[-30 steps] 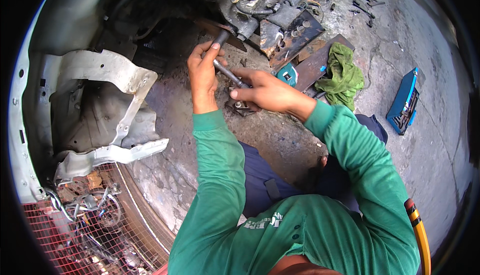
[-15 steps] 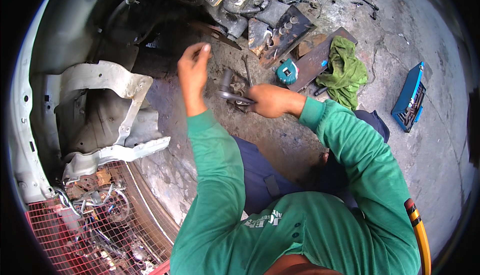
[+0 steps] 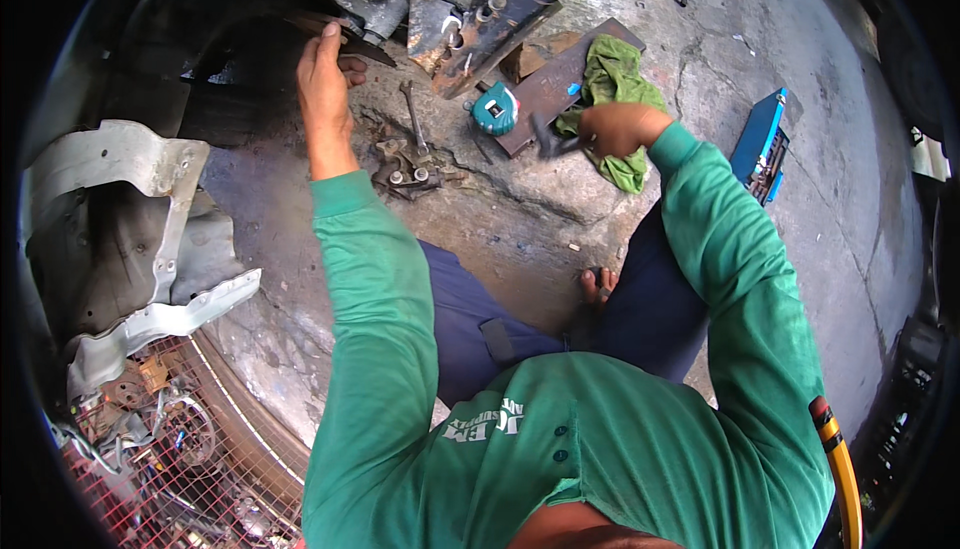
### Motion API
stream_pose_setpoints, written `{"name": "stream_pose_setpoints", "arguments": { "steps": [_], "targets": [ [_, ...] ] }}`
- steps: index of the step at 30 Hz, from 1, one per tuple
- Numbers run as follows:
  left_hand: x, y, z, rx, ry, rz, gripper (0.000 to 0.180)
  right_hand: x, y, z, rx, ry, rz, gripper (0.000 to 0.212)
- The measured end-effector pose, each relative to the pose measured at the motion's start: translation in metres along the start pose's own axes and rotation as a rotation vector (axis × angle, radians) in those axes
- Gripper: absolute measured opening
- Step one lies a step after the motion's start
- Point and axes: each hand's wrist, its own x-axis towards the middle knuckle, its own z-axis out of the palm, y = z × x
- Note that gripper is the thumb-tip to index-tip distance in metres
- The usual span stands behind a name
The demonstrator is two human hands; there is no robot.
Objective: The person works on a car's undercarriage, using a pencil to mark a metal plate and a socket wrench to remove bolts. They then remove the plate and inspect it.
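Observation:
My right hand (image 3: pixel 622 130) is closed on a dark ratchet wrench (image 3: pixel 552 137), blurred by motion, over the green cloth (image 3: pixel 618 64). My left hand (image 3: pixel 326 99) is raised, its fingers apart and partly bent, with nothing visible in it. It is beside a dark flat metal piece (image 3: pixel 368 51) under the vehicle body; whether it touches that piece I cannot tell. Between my hands, on the concrete, lies a greasy metal bracket (image 3: pixel 405 175) with two round bolt heads. A combination wrench (image 3: pixel 414 121) lies against its far side.
A teal tape measure (image 3: pixel 495 109) rests by a flat brown plate (image 3: pixel 548 99). Behind it is a rusty metal block (image 3: pixel 490 29) with holes. To the right is an open blue toolbox (image 3: pixel 757 139). Bent white body panels (image 3: pixel 165 324) and a red wire grid (image 3: pixel 190 449) are at left.
My right hand has swung right with the ratchet wrench, from above the bracket to the green cloth. The view has shifted; my left hand remains raised, its fingers spread more.

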Motion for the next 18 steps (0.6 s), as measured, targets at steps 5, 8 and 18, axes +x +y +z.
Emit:
{"name": "stream_pose_setpoints", "arguments": {
  "steps": [5,8,18],
  "targets": [
    [0.009,-0.011,-0.011,-0.029,-0.013,-0.092,0.045,-0.022,0.099,0.008,0.705,0.308,0.523,0.025],
    [0.010,-0.009,-0.005,-0.028,-0.019,-0.156,0.047,-0.018,0.134,0.039,1.142,0.644,0.666,0.012],
    [0.003,-0.023,-0.009,-0.306,-0.080,-0.137,0.037,0.005,0.157,0.087,1.384,0.543,0.593,0.034]
  ]
}}
